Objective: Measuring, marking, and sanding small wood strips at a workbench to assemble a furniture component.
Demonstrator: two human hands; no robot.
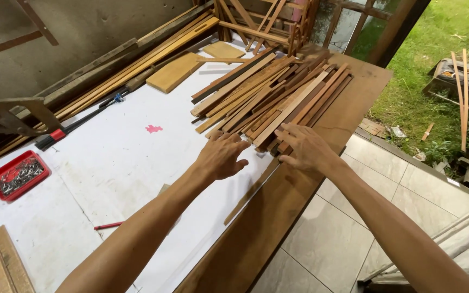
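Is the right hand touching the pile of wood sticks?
Touching. The head view shows the right hand lying flat on the near ends of the wood sticks, fingers resting on them.

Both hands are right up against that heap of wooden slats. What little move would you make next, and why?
Probably close the right hand on the slat ends under it. Both hands are open, the right lying on the near ends of the pile of wooden slats, the left hand just touching them, and the slats lie loose and crisscrossed, so nothing is gripped yet.
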